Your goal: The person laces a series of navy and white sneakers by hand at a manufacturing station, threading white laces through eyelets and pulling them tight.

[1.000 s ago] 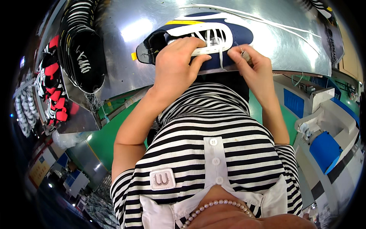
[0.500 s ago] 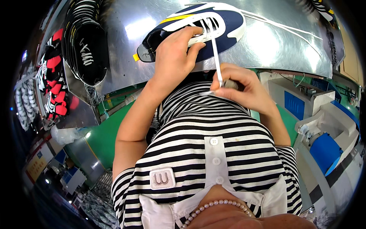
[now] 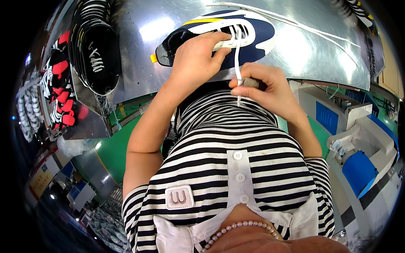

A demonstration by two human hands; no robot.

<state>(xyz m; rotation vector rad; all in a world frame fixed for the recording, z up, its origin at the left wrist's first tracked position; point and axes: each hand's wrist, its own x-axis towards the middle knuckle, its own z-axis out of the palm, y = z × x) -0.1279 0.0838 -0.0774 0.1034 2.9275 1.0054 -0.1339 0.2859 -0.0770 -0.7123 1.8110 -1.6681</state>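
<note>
A navy and white shoe (image 3: pixel 259 31) with a yellow stripe and a yellow heel tab lies sideways on the metal table, toe to the right. My left hand (image 3: pixel 197 58) is closed on its near side, fingers in the opening and thumb outside by the eyelets. White shoelace is threaded across several eyelets near the toe. One lace end (image 3: pixel 236 59) runs taut from there toward me. My right hand (image 3: pixel 272 84) pinches that end, its tip dangling below. Also within the right hand is a short brownish-grey cylinder (image 3: pixel 252 83), perhaps a tool handle. The other lace length (image 3: pixel 291 23) trails rightward over the table.
The metal table (image 3: pixel 139 59) has a curved near edge. Nested black shoe uppers (image 3: pixel 99 63) stand at its left, beside red, white and black pieces (image 3: pixel 62 90). More dark uppers (image 3: pixel 360 12) are at the far right. A grey and blue machine (image 3: pixel 360 168) stands right of me.
The shoe and my left hand have shifted slightly right and toward me. My right hand has risen a little, and the lace end now hangs downward from the pinch.
</note>
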